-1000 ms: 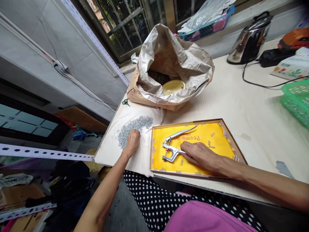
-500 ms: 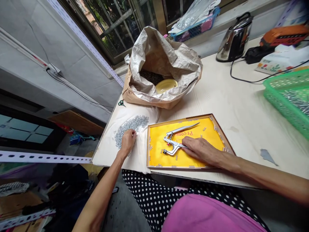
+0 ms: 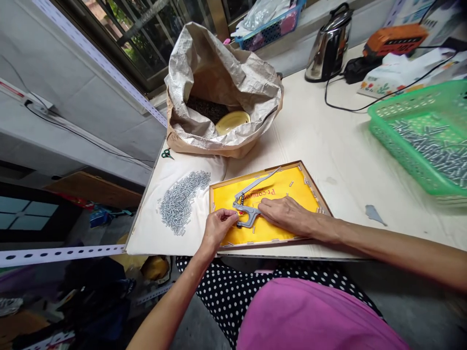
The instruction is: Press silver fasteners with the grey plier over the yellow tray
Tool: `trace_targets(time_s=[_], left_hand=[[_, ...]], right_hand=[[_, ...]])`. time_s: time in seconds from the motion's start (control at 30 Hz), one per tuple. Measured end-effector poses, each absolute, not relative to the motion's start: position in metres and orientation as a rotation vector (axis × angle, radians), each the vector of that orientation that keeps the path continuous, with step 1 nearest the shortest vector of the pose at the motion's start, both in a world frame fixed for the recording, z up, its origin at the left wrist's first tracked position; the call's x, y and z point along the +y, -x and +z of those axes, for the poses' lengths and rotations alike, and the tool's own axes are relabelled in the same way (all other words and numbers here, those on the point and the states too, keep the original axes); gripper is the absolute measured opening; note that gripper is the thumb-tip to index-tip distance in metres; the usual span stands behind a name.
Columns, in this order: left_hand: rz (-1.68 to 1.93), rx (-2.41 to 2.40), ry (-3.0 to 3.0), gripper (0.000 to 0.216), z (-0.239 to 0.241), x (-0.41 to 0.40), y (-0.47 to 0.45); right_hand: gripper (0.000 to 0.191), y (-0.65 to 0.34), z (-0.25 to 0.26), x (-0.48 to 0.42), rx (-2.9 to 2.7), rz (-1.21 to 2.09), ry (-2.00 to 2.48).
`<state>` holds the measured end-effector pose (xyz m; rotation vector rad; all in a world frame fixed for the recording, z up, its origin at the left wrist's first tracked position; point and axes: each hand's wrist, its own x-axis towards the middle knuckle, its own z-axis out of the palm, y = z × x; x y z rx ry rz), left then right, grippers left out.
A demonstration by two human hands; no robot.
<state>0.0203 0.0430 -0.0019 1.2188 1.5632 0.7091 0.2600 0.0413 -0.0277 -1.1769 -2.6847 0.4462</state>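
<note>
Over a shallow tray (image 3: 315,189) lined with yellow, my right hand (image 3: 286,212) is closed around the lower handle of a pair of silver snap-fastener pliers (image 3: 251,212). Their upper handle stands raised, so the jaws are apart. My left hand (image 3: 220,225) has its fingertips pinched together right at the jaws; whatever is between them is too small to make out. Left of the tray, a pile of small silver springs (image 3: 178,204) lies on white cloth (image 3: 146,232). A few loose springs (image 3: 253,229) lie in the tray, mostly along its edges.
Behind the tray stands a large open sack (image 3: 224,143) with a yellow bowl (image 3: 233,121) inside. A green basket (image 3: 401,163) of metal pieces is at the right. Small scissors (image 3: 167,154), a kettle (image 3: 328,43) and an orange tool (image 3: 396,40) are farther back.
My left hand has moved right from the pile of springs to the jaws of the pliers. My right hand keeps its grip on the handle. The whole view has shifted slightly.
</note>
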Motion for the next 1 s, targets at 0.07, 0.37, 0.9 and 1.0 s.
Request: trace_targets(time_s=[0.07,0.37,0.9,1.0], left_hand=[[0.678,1.593,-1.206,0.028,-0.006,0.044,-0.023],[0.456,1.653,-1.197,0.013,-0.006,0.049,-0.027],[0.054,1.677,-1.047,0.025,0.011,0.065,-0.034],[0.069,1.664,-1.046,0.026,0.008,0.065,-0.032]], right_hand=[[0.017,-0.262,-0.023,0.041,-2.69,0.46,1.173],[0.018,-0.263,-0.013,0.039,-2.753,0.504,1.23],[0.025,-0.266,-0.037,0.056,-2.694,0.468,1.125],[0.059,-0.271,-0.034,0.066,-2.622,0.324,1.152]])
